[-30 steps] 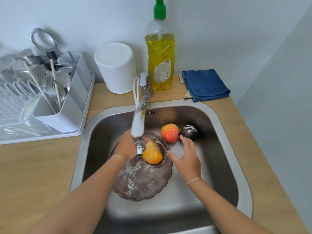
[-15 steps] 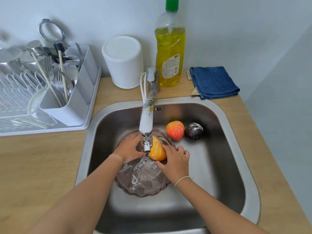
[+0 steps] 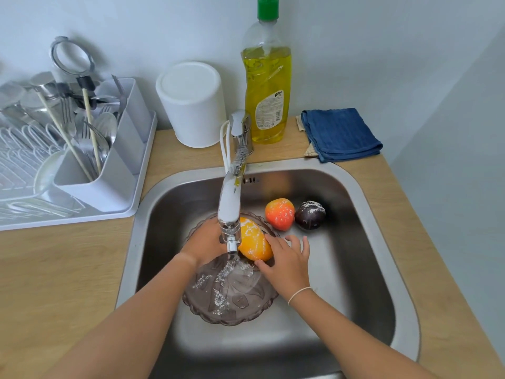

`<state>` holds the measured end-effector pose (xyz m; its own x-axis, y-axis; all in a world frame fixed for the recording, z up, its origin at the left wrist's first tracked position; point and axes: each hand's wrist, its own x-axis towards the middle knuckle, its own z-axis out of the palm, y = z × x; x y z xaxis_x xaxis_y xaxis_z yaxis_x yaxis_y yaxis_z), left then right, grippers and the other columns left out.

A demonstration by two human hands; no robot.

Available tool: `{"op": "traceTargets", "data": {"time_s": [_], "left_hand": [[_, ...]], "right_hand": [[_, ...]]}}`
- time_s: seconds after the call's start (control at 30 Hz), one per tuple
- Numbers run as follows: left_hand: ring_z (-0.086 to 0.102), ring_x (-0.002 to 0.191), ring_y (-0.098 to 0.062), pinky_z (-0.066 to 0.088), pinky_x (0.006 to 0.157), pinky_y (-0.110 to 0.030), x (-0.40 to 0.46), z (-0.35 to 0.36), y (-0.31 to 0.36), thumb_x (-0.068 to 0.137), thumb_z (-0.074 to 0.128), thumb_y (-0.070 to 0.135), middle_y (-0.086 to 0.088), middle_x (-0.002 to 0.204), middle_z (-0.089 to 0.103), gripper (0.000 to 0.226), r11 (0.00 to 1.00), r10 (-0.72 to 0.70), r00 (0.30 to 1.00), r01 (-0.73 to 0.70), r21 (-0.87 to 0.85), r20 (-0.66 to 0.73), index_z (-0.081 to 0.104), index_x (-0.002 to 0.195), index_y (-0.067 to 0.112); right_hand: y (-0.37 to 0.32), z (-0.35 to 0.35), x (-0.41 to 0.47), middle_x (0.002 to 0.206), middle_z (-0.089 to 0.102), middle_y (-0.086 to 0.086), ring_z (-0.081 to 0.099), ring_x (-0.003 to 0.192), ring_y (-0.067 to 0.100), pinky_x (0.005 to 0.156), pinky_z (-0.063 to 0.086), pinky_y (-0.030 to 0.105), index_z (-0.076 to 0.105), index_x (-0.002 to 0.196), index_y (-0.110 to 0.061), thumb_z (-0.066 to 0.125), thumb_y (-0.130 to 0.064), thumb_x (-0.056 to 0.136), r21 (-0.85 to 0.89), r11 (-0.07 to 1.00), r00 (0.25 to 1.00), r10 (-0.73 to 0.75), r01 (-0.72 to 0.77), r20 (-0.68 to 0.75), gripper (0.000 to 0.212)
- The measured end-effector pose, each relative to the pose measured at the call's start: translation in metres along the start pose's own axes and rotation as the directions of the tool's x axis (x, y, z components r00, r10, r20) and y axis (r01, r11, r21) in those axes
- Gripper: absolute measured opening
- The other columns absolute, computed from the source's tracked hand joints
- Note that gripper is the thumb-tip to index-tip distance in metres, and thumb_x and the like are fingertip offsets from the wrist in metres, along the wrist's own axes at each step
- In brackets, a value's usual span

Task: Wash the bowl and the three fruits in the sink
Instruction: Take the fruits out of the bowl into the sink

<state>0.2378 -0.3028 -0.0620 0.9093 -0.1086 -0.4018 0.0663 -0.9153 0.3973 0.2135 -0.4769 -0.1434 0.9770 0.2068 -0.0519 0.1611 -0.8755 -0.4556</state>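
Note:
A smoky brown glass bowl (image 3: pixel 218 318) sits in the steel sink (image 3: pixel 360 269) under the tap (image 3: pixel 229 203), speckled with white grains. Water runs from the spout into it. Over the bowl's far side my left hand (image 3: pixel 203 242) holds a yellow-orange fruit (image 3: pixel 254 242) dusted with white; its fingers are partly hidden by the spout. My right hand (image 3: pixel 287 261) touches the fruit's right side with spread, straight fingers and the thumb beneath. A red-orange fruit (image 3: pixel 280 213) and a dark purple fruit (image 3: pixel 310 216), both dusted white, lie on the sink floor behind.
On the wooden counter behind the sink stand a white canister (image 3: pixel 191 105) and a yellow dish soap bottle (image 3: pixel 266 86). A folded blue cloth (image 3: pixel 340 134) lies at the back right. A white drying rack with a cutlery holder (image 3: pixel 82 160) fills the left side.
My right hand came from beside the two loose fruits to the yellow-orange fruit and now touches it. The left hand kept the fruit near the spout.

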Motion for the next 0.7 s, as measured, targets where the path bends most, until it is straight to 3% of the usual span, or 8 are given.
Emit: {"op": "traceTargets", "data": {"time_s": [0.1,0.17,0.23,0.3,0.37,0.57,0.7], "left_hand": [[0.054,0.099,-0.012,0.043,0.093,-0.02,0.007,0.013,-0.017,0.082,0.07,0.017,-0.006,0.119,0.056,0.051,0.979,-0.03,0.997,0.014,-0.202,-0.076,0.05,0.129,0.018],[0.046,0.105,0.001,0.032,0.095,-0.011,0.012,0.012,-0.014,0.075,0.075,0.036,0.011,0.124,0.049,0.067,0.975,0.056,0.995,-0.071,-0.211,-0.079,0.041,0.133,0.04],[0.042,0.116,-0.004,0.026,0.098,-0.01,0.02,0.015,-0.007,0.073,0.075,0.041,0.013,0.124,0.044,0.078,0.974,0.111,0.993,-0.117,-0.197,-0.04,0.035,0.14,0.034],[0.045,0.118,-0.011,0.032,0.1,-0.017,0.025,0.018,0.007,0.073,0.075,0.04,0.009,0.124,0.046,0.079,0.972,0.164,0.984,-0.172,-0.158,-0.064,0.035,0.141,0.029],[0.048,0.117,-0.02,0.036,0.101,-0.032,0.028,0.02,0.026,0.072,0.074,0.041,-0.003,0.127,0.051,0.08,0.961,0.255,0.961,-0.264,-0.08,-0.105,0.035,0.141,0.026],[0.042,0.126,-0.022,0.037,0.103,-0.035,0.039,0.035,0.061,0.077,0.071,0.032,-0.004,0.14,0.045,0.077,0.926,0.378,0.924,-0.378,0.014,-0.049,0.032,0.143,0.023],[0.042,0.128,-0.025,0.037,0.103,-0.038,0.048,0.048,0.071,0.077,0.07,0.037,-0.006,0.14,0.048,0.079,0.919,0.377,0.926,-0.378,0.109,0.029,0.031,0.144,0.022]], "right_hand": [[0.008,-0.007,-0.004,0.114,0.065,-0.001,0.048,0.117,0.031,0.11,0.008,0.048,0.054,0.125,-0.024,0.062,-0.047,0.074,0.008,1.0,0.998,0.005,-0.004,-0.064,0.057],[0.013,-0.015,-0.007,0.104,0.069,-0.001,0.055,0.105,0.03,0.102,0.019,0.046,0.058,0.118,-0.024,0.062,-0.048,0.067,0.01,1.0,0.992,0.025,-0.024,-0.123,0.056],[0.018,-0.027,-0.013,0.099,0.07,-0.001,0.057,0.097,0.028,0.095,0.03,0.042,0.06,0.114,-0.023,0.063,-0.048,0.065,0.01,0.999,0.983,0.045,-0.043,-0.179,0.055],[0.025,-0.043,-0.02,0.104,0.068,-0.001,0.056,0.1,0.027,0.093,0.036,0.041,0.059,0.118,-0.022,0.066,-0.045,0.068,0.022,0.997,0.977,0.072,-0.069,-0.202,0.054],[0.03,-0.056,-0.027,0.117,0.062,-0.001,0.05,0.109,0.025,0.092,0.038,0.038,0.052,0.127,-0.023,0.066,-0.041,0.075,0.069,0.992,0.981,0.118,-0.108,-0.152,0.056],[0.046,-0.075,-0.045,0.13,0.049,-0.003,0.054,0.11,0.023,0.082,0.05,0.036,0.044,0.129,-0.028,0.064,-0.033,0.079,0.238,0.931,0.956,0.292,-0.276,-0.036,0.055],[0.049,-0.075,-0.049,0.129,0.047,0.002,0.057,0.105,0.029,0.082,0.05,0.038,0.044,0.127,-0.025,0.063,-0.03,0.081,0.223,0.901,0.927,0.37,-0.373,0.056,0.051]]}}
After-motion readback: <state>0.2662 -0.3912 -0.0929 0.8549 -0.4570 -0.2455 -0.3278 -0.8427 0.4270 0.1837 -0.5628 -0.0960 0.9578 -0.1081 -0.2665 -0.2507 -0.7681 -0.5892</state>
